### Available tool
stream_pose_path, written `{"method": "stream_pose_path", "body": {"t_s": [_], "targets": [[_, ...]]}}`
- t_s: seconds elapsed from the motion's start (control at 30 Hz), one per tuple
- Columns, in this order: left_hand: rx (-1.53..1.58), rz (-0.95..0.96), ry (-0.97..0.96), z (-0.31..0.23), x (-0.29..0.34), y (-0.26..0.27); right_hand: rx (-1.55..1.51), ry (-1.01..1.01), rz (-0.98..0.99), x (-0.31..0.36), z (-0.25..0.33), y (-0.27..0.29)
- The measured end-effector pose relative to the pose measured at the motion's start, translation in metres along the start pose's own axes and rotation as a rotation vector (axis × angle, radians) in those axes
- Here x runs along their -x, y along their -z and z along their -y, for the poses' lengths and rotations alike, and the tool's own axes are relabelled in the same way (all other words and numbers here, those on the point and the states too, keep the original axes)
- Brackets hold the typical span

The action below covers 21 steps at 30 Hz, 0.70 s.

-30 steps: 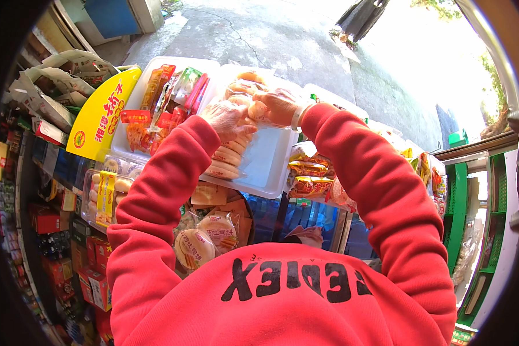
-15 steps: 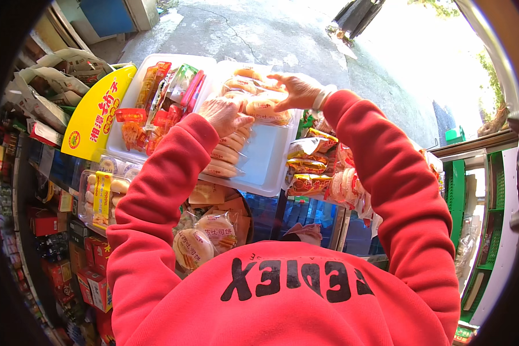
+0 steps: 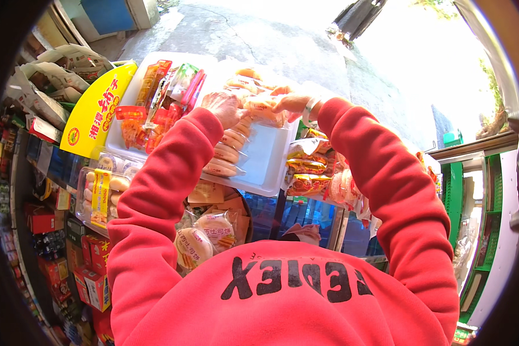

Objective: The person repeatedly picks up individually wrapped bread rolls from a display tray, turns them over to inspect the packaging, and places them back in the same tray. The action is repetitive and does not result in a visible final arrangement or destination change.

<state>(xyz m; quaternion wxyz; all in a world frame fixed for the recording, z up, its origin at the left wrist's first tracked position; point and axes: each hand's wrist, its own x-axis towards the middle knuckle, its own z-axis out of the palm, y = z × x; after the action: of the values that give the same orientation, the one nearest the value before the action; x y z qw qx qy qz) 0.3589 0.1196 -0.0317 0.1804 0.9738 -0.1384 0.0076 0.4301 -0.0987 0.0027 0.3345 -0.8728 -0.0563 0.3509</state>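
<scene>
A white plastic tray [image 3: 260, 168] holds flat round cakes in clear wrappers. Along its left side a column of wrapped cakes [image 3: 227, 151] overlaps in a row. At its far end lie more wrapped cakes [image 3: 243, 82]. Between my hands is one wrapped round cake [image 3: 261, 105]. My right hand [image 3: 294, 103] pinches it at the right edge, the thumb near and the fingers beyond. My left hand [image 3: 222, 107] is closed at its left edge, fingers bent against the wrapper; the fingertips are partly hidden. Bright sun washes out the far end.
Left of it stands another white tray [image 3: 116, 137] with red snack packets, beside a yellow sign [image 3: 95, 112]. Bagged snacks [image 3: 308, 167] lie to the right. Nearer me, a round container holds large wrapped cakes [image 3: 193, 247]. Boxes fill shelves at left; a green rack [image 3: 452, 190] stands right.
My right hand has come down and closed from a spread grip onto the cake's right edge. My left hand has shifted slightly up, its fingers now against the wrapper.
</scene>
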Motion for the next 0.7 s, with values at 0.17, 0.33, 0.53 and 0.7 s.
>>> {"method": "stream_pose_path", "body": {"t_s": [0.17, 0.33, 0.53, 0.7], "targets": [[-0.034, -0.003, 0.045, -0.015, -0.004, 0.004, -0.292, -0.139, -0.033, -0.012, -0.033, -0.007], [-0.034, 0.04, 0.046, -0.014, -0.009, 0.005, -0.244, -0.136, -0.066, -0.015, -0.036, -0.014], [0.045, 0.027, 0.025, -0.01, -0.015, -0.004, 0.072, -0.037, -0.074, -0.023, -0.041, -0.018], [0.091, 0.066, 0.018, -0.018, -0.023, -0.003, 0.322, 0.107, 0.025, -0.021, -0.032, 0.012]]}}
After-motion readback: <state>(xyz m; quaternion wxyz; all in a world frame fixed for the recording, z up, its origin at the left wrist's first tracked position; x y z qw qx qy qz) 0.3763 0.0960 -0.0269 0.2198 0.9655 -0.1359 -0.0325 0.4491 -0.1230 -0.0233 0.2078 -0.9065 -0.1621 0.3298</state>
